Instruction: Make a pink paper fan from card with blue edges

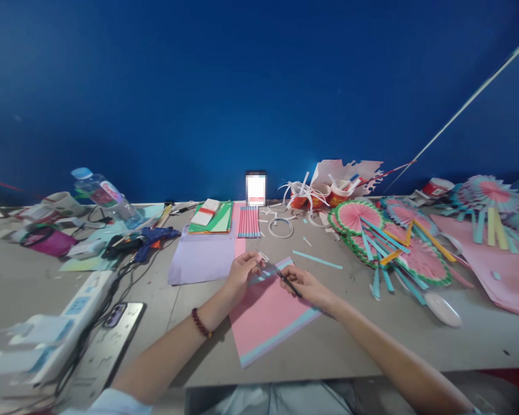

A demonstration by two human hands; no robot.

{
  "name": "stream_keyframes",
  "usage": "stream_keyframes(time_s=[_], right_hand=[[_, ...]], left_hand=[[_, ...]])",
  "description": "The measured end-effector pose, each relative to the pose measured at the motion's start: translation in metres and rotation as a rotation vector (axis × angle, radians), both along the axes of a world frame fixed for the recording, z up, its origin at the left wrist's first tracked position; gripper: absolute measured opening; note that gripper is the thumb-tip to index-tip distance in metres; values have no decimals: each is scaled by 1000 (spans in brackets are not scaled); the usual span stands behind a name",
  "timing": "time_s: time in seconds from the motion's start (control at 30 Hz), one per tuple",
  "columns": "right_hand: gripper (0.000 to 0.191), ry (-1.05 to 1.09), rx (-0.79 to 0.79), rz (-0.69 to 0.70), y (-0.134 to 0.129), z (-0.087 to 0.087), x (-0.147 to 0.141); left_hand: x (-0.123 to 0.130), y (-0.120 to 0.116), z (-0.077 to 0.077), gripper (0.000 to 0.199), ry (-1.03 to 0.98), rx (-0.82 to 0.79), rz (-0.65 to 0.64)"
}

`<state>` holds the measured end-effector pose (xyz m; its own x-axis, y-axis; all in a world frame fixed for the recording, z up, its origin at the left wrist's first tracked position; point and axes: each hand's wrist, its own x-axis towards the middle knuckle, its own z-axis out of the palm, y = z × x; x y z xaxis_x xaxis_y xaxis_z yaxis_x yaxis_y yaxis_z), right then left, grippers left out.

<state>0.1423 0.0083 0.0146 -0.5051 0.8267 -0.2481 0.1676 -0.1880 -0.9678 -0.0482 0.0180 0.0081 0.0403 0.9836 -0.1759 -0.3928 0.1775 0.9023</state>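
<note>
White strip [262, 258]: pinching it with the left hand [242, 270], gripping dark scissors [290, 283] with the right hand [306, 285]. Pointing the blades [272, 266] leftward, working above pink paper [263, 314].

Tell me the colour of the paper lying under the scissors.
The paper is mostly pink, with a light-blue band along its near edge; head view.

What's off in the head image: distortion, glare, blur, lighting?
Head view: wide-angle stretch toward the lower left, around the phone; the upright screen glows white and is pixelated; the blue wall darkens toward the top right; fine detail is soft, so the blades of the scissors in the right hand read poorly.
</note>
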Motion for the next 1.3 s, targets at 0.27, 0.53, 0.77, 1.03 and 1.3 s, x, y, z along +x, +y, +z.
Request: stream_keyframes(time_s=[0.27,0.53,0.77,1.03,1.3], right_hand=[[40,4,-8,13,0,0,0],[43,3,-1,0,0,2,-1],[41,-11,-2,-5,-1,4,-1],[40,-25,-12,-7,-1,2,0],[39,-48,-14,-20,-1,2,-1]], left_hand=[[0,0,1,20,1,5,-3],[0,0,0,20,17,-3,-9],[0,0,-5,17,19,-3,-22],[0,-1,-4,17,14,-4,-9],[1,-1,-1,15,-3,-9,3]])
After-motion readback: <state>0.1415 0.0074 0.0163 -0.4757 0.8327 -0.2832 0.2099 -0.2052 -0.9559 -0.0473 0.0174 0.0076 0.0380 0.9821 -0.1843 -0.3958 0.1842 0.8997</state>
